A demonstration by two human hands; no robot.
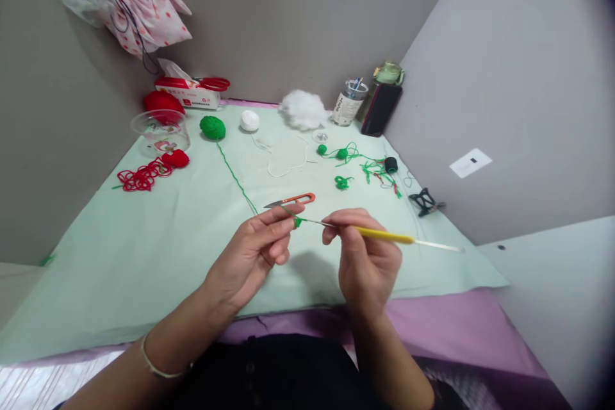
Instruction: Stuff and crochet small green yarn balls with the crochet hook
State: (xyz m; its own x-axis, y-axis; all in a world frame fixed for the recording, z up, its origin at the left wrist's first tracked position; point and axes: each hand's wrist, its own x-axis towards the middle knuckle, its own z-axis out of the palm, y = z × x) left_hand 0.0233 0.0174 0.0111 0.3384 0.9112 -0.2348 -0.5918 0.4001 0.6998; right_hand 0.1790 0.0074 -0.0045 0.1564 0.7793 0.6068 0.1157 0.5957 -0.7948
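Note:
Between thumb and fingers, my left hand (259, 240) pinches a small green crochet piece (298, 222). My right hand (368, 256) grips the yellow handle of a crochet hook (384, 234) like a pencil. The hook's metal tip reaches left to the green piece; whether it passes through a loop is too small to tell. A strand of green yarn (235, 179) runs from the green yarn ball (212, 127) down toward my left hand. Just behind my left fingertips lie orange-handled thread snips (293, 200).
Red yarn (144, 176), a clear plastic tub (163, 134) and a tissue box (189, 93) stand at the left. White yarn (249, 120) and fluffy stuffing (303, 109) lie at the back. On the right are green pieces (342, 182), a pen cup (349, 104), a phone (382, 109) and a black stand (425, 202).

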